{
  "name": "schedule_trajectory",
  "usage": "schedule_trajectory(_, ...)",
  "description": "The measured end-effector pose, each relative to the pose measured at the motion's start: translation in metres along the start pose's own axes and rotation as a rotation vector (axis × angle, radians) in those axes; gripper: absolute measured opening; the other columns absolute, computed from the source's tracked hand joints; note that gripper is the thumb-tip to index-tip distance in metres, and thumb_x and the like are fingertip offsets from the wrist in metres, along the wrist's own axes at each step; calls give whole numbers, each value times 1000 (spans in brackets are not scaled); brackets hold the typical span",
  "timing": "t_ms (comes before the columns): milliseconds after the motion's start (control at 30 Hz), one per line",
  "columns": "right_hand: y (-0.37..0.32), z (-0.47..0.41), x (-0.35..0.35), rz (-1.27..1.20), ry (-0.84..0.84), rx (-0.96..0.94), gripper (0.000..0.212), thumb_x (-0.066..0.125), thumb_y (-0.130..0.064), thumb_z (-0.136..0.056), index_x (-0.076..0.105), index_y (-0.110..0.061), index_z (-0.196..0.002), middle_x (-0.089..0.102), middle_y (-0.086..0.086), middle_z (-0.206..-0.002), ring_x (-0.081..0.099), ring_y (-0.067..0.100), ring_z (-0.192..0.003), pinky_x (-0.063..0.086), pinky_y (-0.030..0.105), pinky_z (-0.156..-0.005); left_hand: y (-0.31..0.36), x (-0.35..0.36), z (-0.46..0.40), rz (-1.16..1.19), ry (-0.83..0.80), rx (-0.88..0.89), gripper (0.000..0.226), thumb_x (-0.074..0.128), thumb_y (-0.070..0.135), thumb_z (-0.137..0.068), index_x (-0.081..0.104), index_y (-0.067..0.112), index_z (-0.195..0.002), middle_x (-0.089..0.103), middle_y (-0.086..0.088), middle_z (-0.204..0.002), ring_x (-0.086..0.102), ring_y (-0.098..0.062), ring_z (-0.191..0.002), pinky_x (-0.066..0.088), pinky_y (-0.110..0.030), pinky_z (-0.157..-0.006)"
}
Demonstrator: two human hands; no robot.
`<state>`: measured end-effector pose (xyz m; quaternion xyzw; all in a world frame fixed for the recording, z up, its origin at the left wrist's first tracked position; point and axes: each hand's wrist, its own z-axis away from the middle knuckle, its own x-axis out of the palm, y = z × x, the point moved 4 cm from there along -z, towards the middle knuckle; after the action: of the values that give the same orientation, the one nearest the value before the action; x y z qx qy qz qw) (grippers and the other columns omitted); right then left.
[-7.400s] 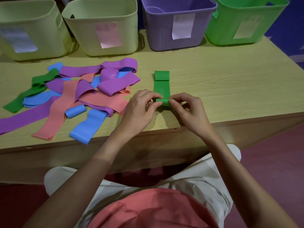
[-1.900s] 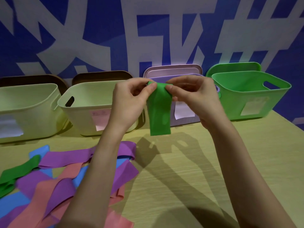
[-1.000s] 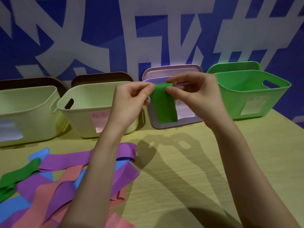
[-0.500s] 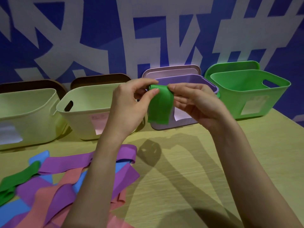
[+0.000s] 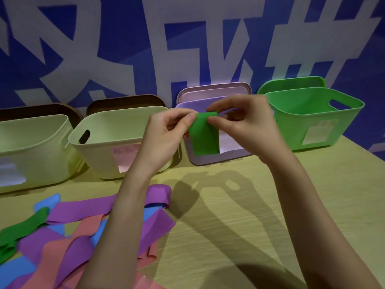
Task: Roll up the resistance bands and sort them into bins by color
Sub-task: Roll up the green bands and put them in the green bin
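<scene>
While left hand [image 5: 166, 134] and right hand [image 5: 245, 124] pinch green band [image 5: 205, 136] aloft, purple bin [image 5: 208, 159] sits directly behind, green bin [image 5: 312, 122] rightward.

Behind it all, a deep blue wall [image 5: 116, 49] carries huge pale lettering [image 5: 183, 38] across its width. Down below, a light wood-grain table [image 5: 260, 215] catches dark shadows [image 5: 210, 197] stretching across its top.
</scene>
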<state>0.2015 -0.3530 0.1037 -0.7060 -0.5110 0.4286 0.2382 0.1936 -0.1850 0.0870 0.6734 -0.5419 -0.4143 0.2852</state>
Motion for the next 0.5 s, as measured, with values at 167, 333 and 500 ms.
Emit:
schedule_trajectory(167, 8, 2, -3, -395, -75, 234, 10, 73, -6, -81, 74, -8, -90, 74, 8, -83, 70, 14, -78, 54, 22, -69, 10, -2, 2, -164, 22, 105, 18, 68, 15, -88, 70, 20, -106, 70, 8, -93, 64, -8, -84, 52, -17, -73)
schedule_trajectory(333, 1, 1, -6, -226, -72, 105, 12, 74, -11, -82, 73, -11, -94, 74, 6, -84, 68, 11, -76, 54, 21, -67, 14, -1, 3, -149, 36, 86, 16, 64, 14, -91, 69, 20, -104, 69, 9, -91, 64, -2, -83, 52, -16, -71)
schedule_trajectory(500, -14, 4, -8, 48, -52, -116, 19, 78, -14, -79, 73, -15, -98, 72, -1, -93, 69, 11, -82, 58, 27, -75, -1, 1, 3, 219, -75, -271, 19, 62, 20, -89, 72, 7, -97, 65, 1, -72, 54, -9, -65, 51, -27, -70)
